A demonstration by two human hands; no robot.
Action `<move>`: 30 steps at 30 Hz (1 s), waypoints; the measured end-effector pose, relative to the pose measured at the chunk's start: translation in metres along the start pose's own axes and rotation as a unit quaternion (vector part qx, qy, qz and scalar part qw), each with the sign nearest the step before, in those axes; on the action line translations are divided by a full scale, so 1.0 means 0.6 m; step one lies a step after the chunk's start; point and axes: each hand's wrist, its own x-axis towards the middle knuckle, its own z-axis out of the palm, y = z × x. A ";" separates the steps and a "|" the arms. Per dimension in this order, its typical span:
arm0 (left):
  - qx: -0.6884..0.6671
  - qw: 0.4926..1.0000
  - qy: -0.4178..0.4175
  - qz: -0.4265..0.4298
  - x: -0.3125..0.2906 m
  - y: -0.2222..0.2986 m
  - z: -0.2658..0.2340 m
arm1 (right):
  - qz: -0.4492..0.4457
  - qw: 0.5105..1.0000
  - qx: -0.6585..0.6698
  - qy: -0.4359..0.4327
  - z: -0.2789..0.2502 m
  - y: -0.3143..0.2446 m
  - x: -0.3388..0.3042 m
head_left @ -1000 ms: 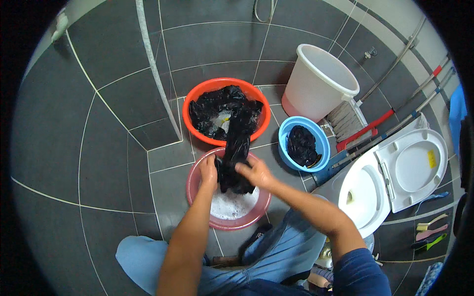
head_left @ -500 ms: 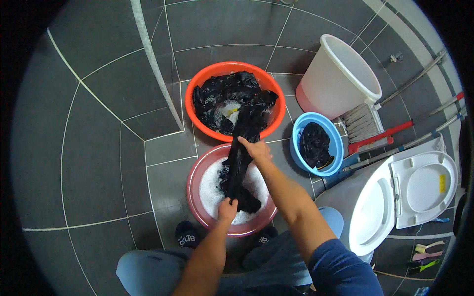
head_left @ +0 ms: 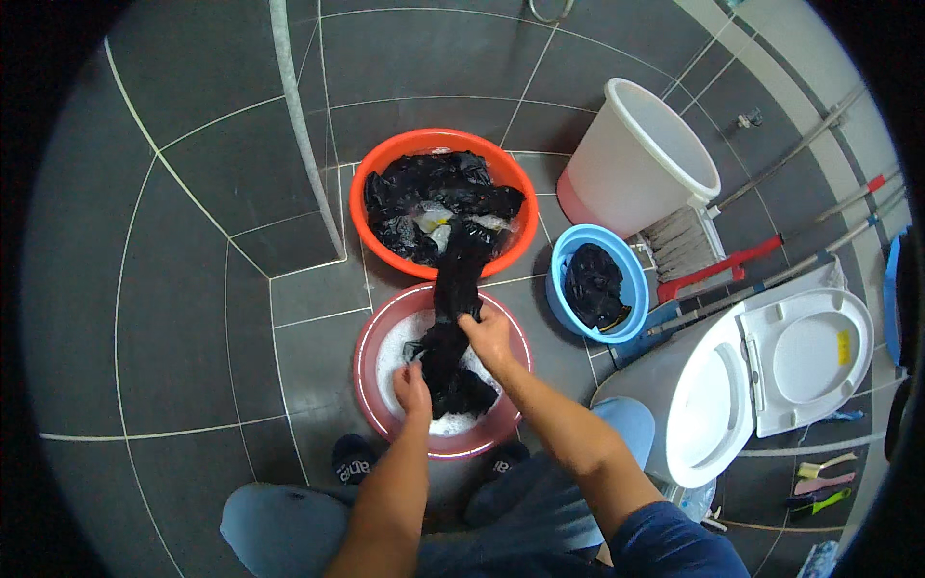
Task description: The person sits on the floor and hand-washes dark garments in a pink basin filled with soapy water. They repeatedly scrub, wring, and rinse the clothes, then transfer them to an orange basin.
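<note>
Since the wet black garment point(head_left: 449, 337) spans both basins, the weak spot imo is the bit crossing the rims. If it's hooked on the pile of black clothes point(head_left: 434, 183) in the orange basin point(head_left: 356, 204), a hard tug might haul other pieces along or slop water onto the tile floor point(head_left: 318, 294). Slick suds point(head_left: 393, 347) could also let the cloth slide out of a loose grip, and the pink basin point(head_left: 365, 371) might skid if someone leans on it.

As for where it lies: it runs down between the two hands, lower end bunched in the pink basin. The right hand point(head_left: 488, 337) has it pinched partway along on the right side, thumb on top. The left hand point(head_left: 412, 390) is lower, fingers curled at the left edge; can't tell whether they're actually gripping fabric or just touching it.
</note>
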 end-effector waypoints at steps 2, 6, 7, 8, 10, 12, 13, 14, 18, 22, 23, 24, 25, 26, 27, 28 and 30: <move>-0.167 0.983 -0.010 -0.070 0.025 0.077 0.024 | -0.023 0.999 0.033 -0.028 -0.018 -0.051 -0.072; -0.322 0.777 -0.420 -0.342 0.020 0.253 0.037 | -0.191 0.974 -0.094 -0.081 -0.067 -0.030 -0.154; -0.241 0.841 -0.401 -0.272 0.004 0.259 0.035 | -0.261 0.952 -0.138 -0.084 -0.071 -0.011 -0.165; -0.153 0.894 -0.370 -0.200 -0.013 0.255 0.033 | -0.236 0.954 -0.126 -0.135 -0.072 -0.024 -0.183; -0.038 0.940 -0.325 -0.095 0.011 0.197 0.009 | -0.217 0.942 -0.134 -0.219 -0.056 0.003 -0.202; 0.008 0.931 -0.349 -0.104 -0.031 0.185 0.029 | -0.213 0.928 -0.179 -0.248 -0.081 0.083 -0.206; 0.039 0.932 -0.346 -0.104 -0.039 0.165 0.022 | -0.183 0.912 -0.230 -0.286 -0.083 0.091 -0.213; 0.090 0.937 -0.329 -0.073 -0.031 0.123 0.009 | -0.157 0.890 -0.275 -0.328 -0.075 0.090 -0.220; 0.203 0.945 -0.257 -0.013 -0.004 0.009 -0.033 | 0.025 0.831 -0.357 -0.425 -0.038 0.088 -0.234; 0.396 0.902 -0.172 0.028 -0.046 0.067 -0.009 | 0.121 0.905 -0.301 -0.277 -0.039 0.109 -0.205; 0.404 0.900 -0.153 0.059 -0.052 0.093 -0.008 | 0.139 0.929 -0.275 -0.204 -0.028 0.110 -0.191; 0.412 0.897 -0.132 0.088 -0.056 0.116 -0.005 | 0.120 0.945 -0.263 -0.153 -0.017 0.115 -0.168; 0.421 0.893 -0.109 0.116 -0.053 0.124 0.000 | 0.100 0.957 -0.249 -0.105 -0.002 0.122 -0.149; 0.429 0.882 -0.125 0.148 -0.049 0.125 0.021 | -0.002 0.970 -0.243 -0.018 0.013 0.150 -0.128; 0.436 0.870 -0.142 0.179 -0.044 0.124 0.037 | 0.042 0.979 -0.195 -0.048 0.019 0.177 -0.091; 0.474 0.837 -0.173 0.214 -0.035 0.103 0.057 | -0.012 0.978 -0.209 -0.008 0.028 0.222 -0.061; 0.560 0.762 -0.246 0.213 -0.046 0.096 0.091 | -0.052 0.957 -0.284 0.009 0.022 0.264 -0.007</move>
